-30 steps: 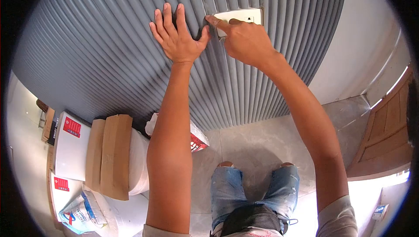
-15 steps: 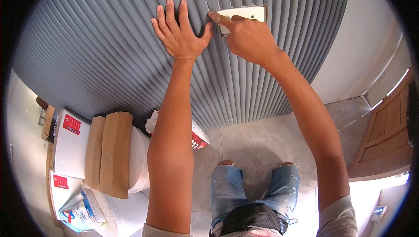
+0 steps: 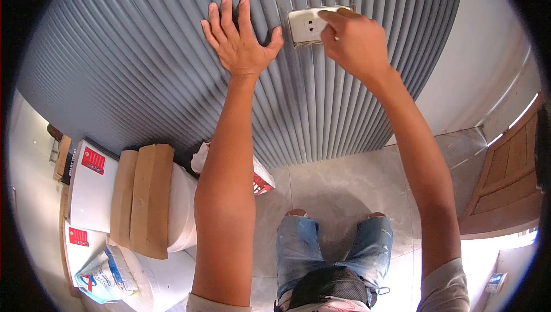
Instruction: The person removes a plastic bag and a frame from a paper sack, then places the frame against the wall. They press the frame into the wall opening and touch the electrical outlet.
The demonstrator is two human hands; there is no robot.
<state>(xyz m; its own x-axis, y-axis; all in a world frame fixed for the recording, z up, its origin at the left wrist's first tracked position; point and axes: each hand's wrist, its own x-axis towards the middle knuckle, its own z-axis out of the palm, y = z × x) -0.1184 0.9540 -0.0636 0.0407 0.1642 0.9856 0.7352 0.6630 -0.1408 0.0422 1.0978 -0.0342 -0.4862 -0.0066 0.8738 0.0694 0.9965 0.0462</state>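
A white wall socket (image 3: 310, 25) sits in a cutout of the grey ribbed wall panel (image 3: 172, 53), with ragged edges showing along its lower side. My left hand (image 3: 242, 45) lies flat on the ribs left of the socket, its fingers spread and the thumb pointing toward the plate. Over the socket's right part is my right hand (image 3: 359, 42), its index finger stretched out to the plate's face and the other fingers curled in. I see no tool in it. The hand hides the right end of the plate.
Lower left stand white boxes (image 3: 86, 197) with red labels, brown cardboard (image 3: 150, 197) and a blue-and-white plastic bag (image 3: 97, 280). A red-and-white bag (image 3: 263, 180) lies at the panel's foot. A wooden door (image 3: 505, 180) is at the right, above grey floor tiles (image 3: 338, 185).
My right hand has moved right, from the socket's left edge to its right part, uncovering the plate's left side and outlet holes. My left hand stays in nearly the same place.
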